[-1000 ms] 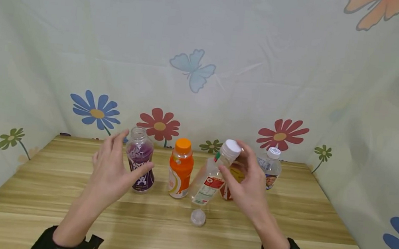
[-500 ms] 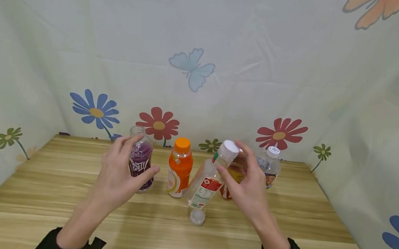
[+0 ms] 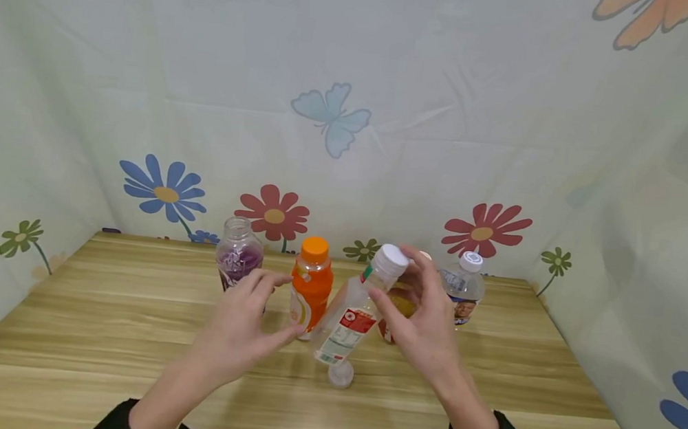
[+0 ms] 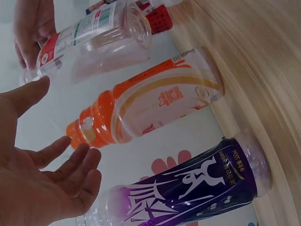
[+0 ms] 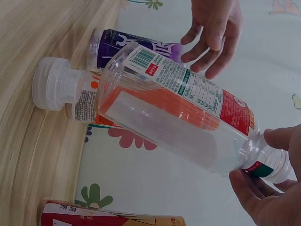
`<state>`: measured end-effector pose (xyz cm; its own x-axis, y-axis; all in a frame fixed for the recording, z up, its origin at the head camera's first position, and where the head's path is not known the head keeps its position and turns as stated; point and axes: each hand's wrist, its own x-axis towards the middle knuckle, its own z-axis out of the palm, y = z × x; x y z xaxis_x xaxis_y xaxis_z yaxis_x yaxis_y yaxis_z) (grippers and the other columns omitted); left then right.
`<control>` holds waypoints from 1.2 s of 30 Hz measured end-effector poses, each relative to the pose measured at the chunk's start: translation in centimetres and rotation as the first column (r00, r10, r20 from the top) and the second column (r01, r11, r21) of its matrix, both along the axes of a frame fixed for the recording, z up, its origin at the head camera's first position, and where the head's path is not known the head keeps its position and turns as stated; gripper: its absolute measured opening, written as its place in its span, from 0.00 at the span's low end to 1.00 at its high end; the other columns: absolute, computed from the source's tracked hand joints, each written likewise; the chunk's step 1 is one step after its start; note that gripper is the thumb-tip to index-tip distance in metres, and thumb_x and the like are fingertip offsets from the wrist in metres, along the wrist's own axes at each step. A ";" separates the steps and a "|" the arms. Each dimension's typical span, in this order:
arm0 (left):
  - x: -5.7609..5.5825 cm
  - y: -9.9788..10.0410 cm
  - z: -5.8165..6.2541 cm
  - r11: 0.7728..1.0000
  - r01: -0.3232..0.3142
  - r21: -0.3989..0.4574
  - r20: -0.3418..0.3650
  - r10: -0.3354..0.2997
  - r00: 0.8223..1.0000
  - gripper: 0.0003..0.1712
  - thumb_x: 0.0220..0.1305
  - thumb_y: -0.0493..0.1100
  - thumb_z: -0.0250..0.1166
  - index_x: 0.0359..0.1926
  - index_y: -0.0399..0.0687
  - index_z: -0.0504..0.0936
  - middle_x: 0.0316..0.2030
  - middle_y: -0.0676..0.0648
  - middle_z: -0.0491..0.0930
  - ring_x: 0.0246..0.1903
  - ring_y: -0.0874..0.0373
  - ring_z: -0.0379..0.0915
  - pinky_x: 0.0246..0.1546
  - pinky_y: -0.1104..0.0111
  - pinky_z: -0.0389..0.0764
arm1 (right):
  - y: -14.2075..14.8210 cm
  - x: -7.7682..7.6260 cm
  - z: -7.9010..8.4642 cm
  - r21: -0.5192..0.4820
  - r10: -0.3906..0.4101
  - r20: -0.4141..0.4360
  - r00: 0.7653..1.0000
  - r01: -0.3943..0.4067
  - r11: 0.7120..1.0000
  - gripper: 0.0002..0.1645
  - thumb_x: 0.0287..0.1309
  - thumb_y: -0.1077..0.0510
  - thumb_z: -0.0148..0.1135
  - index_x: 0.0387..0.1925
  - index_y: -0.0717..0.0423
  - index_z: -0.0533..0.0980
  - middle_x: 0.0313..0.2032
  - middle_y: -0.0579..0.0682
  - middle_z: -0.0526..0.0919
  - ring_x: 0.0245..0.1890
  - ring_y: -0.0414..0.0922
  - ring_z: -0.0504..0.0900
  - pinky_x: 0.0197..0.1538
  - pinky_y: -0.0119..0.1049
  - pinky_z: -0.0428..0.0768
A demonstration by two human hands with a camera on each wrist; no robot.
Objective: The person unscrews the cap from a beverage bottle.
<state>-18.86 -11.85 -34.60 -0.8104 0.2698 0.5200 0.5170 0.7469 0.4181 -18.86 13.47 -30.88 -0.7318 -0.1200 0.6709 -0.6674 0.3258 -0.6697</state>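
My right hand (image 3: 429,326) grips a clear plastic bottle (image 3: 348,325) by its neck, just under the white cap (image 3: 392,260). The bottle leans, its base down toward the left. In the right wrist view, thumb and fingers close around the neck of this clear bottle (image 5: 183,136). My left hand (image 3: 239,332) hovers with thumb and fingers spread apart, nothing between them, in front of the purple-labelled bottle (image 3: 239,258) and beside the orange bottle (image 3: 312,287). Under the held bottle's base, a small translucent cap-like piece (image 3: 340,376) rests on the table.
Behind the right hand a red and yellow bottle (image 3: 402,308) is partly hidden. Farther right stands a small clear bottle (image 3: 464,292) with a white cap. The purple-labelled bottle has no cap. A flowered curtain (image 3: 334,186) borders the wooden table (image 3: 121,331).
My left hand has moved right and toward me, from beside the purple-labelled bottle toward the held one. The clear bottle has come slightly lower and left in the right hand.
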 end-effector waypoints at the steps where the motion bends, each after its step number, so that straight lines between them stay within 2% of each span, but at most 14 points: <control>1: 0.0 0.2 -0.2 1.000 0.001 -0.010 0.021 -0.001 1.000 0.40 0.48 0.56 0.79 0.59 0.43 0.75 0.51 0.51 0.73 0.52 0.53 0.71 0.54 0.58 0.70 | 0.0 0.0 0.0 0.000 0.000 0.005 1.000 0.000 1.000 0.38 0.52 0.75 0.69 0.63 0.69 0.62 0.48 0.58 0.76 0.45 0.57 0.80 0.46 0.46 0.79; 5: 0.2 0.7 -0.7 0.999 0.004 -0.038 0.085 -0.001 0.996 0.41 0.49 0.58 0.77 0.59 0.44 0.74 0.52 0.50 0.73 0.53 0.54 0.70 0.56 0.55 0.67 | -0.1 0.0 0.0 0.000 0.001 0.029 1.000 -0.001 1.000 0.38 0.53 0.74 0.69 0.63 0.67 0.62 0.48 0.57 0.76 0.46 0.57 0.80 0.46 0.46 0.79; 10: 0.1 1.0 -0.9 0.998 0.023 -0.056 0.144 -0.015 0.989 0.42 0.51 0.61 0.76 0.61 0.45 0.74 0.54 0.50 0.73 0.53 0.55 0.70 0.55 0.59 0.69 | -0.2 -0.1 -0.2 -0.004 0.019 0.060 0.998 -0.019 1.000 0.38 0.54 0.73 0.68 0.64 0.66 0.61 0.50 0.56 0.76 0.47 0.57 0.79 0.47 0.45 0.79; 15: 0.0 1.2 -1.2 0.998 0.054 -0.043 0.236 -0.043 0.971 0.44 0.52 0.63 0.74 0.64 0.46 0.71 0.57 0.52 0.71 0.56 0.56 0.70 0.54 0.63 0.72 | -0.3 -0.2 -0.5 -0.028 0.050 0.083 0.995 -0.048 0.998 0.38 0.54 0.73 0.69 0.63 0.67 0.61 0.50 0.57 0.76 0.46 0.59 0.80 0.46 0.44 0.79; 23: -0.1 1.4 -1.9 0.992 0.127 -0.015 0.312 -0.116 0.943 0.47 0.53 0.66 0.71 0.67 0.48 0.67 0.60 0.51 0.70 0.57 0.53 0.71 0.53 0.61 0.73 | -0.5 0.2 -0.7 -0.027 0.040 0.132 0.990 -0.037 0.999 0.37 0.54 0.72 0.69 0.63 0.67 0.61 0.51 0.57 0.76 0.48 0.55 0.80 0.46 0.40 0.79; 27: -0.1 1.7 -2.2 0.987 0.158 -0.018 0.303 -0.145 0.942 0.49 0.54 0.66 0.70 0.68 0.47 0.65 0.60 0.50 0.70 0.57 0.53 0.71 0.54 0.61 0.72 | -0.5 0.4 -0.6 -0.026 0.040 0.133 0.990 -0.037 0.999 0.38 0.54 0.73 0.69 0.62 0.68 0.60 0.50 0.58 0.77 0.48 0.55 0.80 0.46 0.40 0.80; 31: -0.2 2.0 -2.3 0.987 0.160 -0.034 0.269 -0.145 0.952 0.49 0.55 0.63 0.72 0.69 0.44 0.64 0.59 0.49 0.71 0.56 0.55 0.71 0.56 0.62 0.71 | -0.5 0.4 -0.6 -0.039 0.053 0.124 0.991 -0.048 0.998 0.38 0.54 0.73 0.69 0.62 0.68 0.60 0.50 0.58 0.77 0.47 0.55 0.80 0.46 0.39 0.80; 36: -0.4 2.2 -2.3 0.986 0.162 -0.038 0.280 -0.145 0.949 0.49 0.56 0.63 0.70 0.71 0.44 0.62 0.60 0.47 0.72 0.56 0.55 0.71 0.55 0.63 0.72 | -0.5 0.6 -0.7 -0.054 0.071 0.124 0.990 -0.065 0.996 0.38 0.54 0.73 0.69 0.62 0.68 0.59 0.50 0.58 0.77 0.47 0.56 0.80 0.45 0.38 0.80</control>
